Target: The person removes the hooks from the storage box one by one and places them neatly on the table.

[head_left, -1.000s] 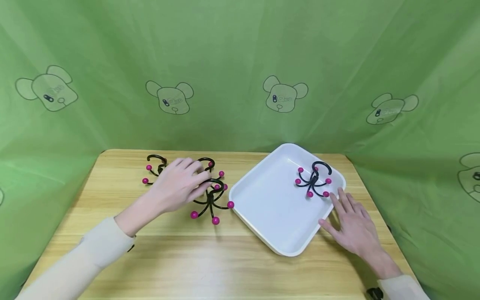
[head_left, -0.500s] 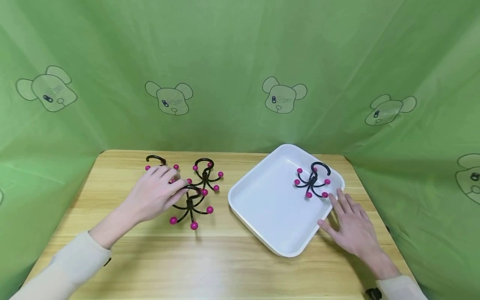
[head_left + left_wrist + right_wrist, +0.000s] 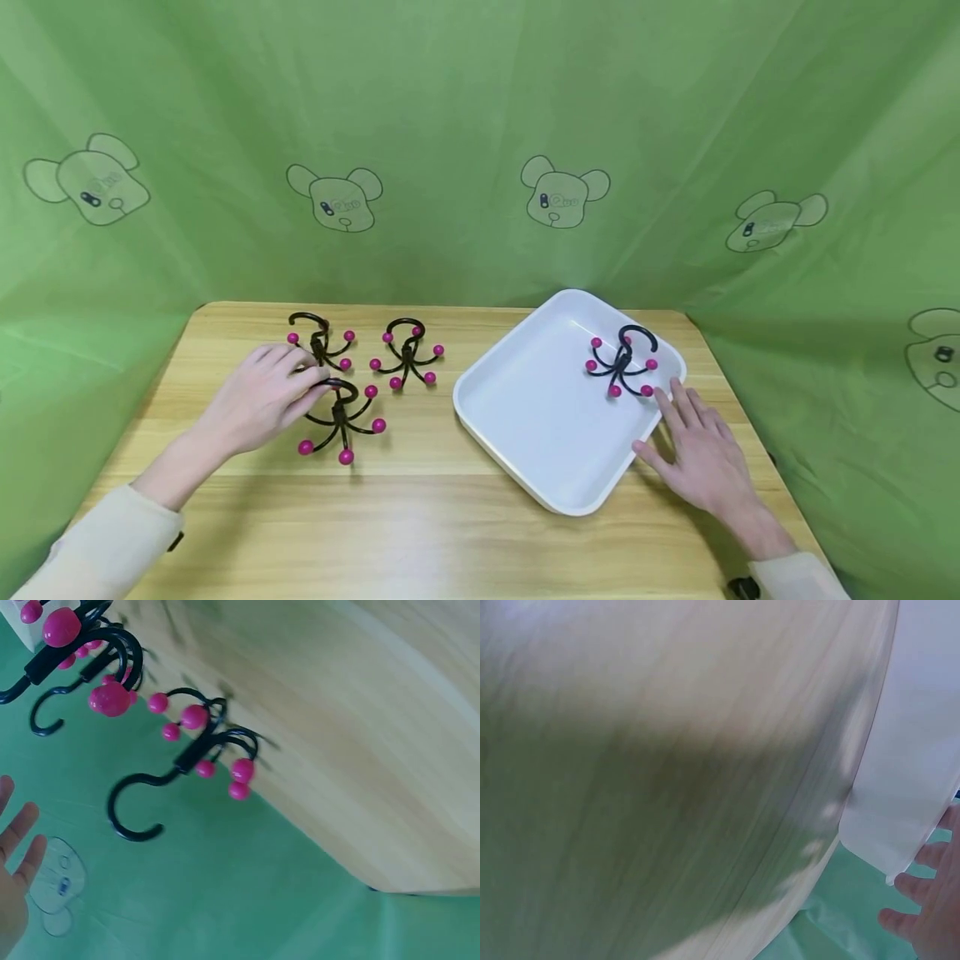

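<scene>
Here, left hand [image 3: 260, 396] palm-down on front hook [image 3: 340, 412].

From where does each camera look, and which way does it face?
Head: worn on the head, faces forward and down at the table, white tray and black hooks; left hand, right hand and sleeves show.
Left wrist: worn there, faces black hooks and table; left hand shows partly.
Right wrist: worn there, faces table and white tray; right hand shows partly.
Head and left wrist share the black hooks.
</scene>
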Demonstrator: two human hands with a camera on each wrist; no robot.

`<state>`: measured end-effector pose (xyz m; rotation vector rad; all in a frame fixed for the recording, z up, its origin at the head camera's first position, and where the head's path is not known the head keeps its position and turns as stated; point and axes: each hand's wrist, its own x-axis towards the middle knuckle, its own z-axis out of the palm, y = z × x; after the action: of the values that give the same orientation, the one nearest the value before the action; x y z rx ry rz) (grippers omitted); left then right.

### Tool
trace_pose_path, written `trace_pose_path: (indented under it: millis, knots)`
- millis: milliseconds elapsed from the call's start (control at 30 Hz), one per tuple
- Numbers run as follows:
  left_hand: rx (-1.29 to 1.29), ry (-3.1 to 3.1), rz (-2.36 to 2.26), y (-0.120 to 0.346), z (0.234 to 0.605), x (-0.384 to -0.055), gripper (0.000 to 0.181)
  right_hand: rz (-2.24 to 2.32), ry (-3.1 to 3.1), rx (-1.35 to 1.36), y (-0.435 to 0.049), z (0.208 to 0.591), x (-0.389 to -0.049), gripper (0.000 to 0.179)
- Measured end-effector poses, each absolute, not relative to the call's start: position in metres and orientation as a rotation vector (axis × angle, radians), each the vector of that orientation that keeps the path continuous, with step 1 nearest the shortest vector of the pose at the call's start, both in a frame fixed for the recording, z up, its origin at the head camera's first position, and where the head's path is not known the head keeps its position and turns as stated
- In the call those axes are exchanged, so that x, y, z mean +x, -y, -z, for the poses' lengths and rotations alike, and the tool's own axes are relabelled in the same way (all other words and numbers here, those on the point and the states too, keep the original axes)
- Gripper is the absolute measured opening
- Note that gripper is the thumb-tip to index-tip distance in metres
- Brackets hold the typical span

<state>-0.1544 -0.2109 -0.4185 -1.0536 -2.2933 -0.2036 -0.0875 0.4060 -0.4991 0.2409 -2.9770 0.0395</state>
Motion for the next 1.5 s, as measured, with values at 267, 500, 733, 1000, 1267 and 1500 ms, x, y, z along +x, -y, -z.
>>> trace_pose_path:
  millis: [267,500,733,1000,1267,1500]
  knots:
    - [-1.047,2.283,0.248,0.233,0.432,-0.151,0.065,-0.039,2.962,0.245,-0.406,0.5,-0.088,0.097]
    - [-1.031,2.273,0.224,0.247,0.437,-0.147,0.063,-0.048,2.966,0.233,-0.406,0.5,-0.087,0.097]
    - [-1.014,2.251,0.19,0.256,0.444,-0.144,0.06,-0.042,2.95,0.246,-0.407,0.501,-0.088,0.097]
    - [-0.983,2.299,0.178,0.265,0.453,-0.142,0.063,-0.04,2.962,0.238,-0.405,0.499,-0.088,0.097]
    - [-0.956,2.35,0.202,0.271,0.455,-0.139,0.066,-0.027,2.958,0.241,-0.406,0.499,-0.087,0.097]
    - [-0.954,2.363,0.221,0.276,0.457,-0.139,0.054,-0.037,2.959,0.244,-0.406,0.5,-0.088,0.097]
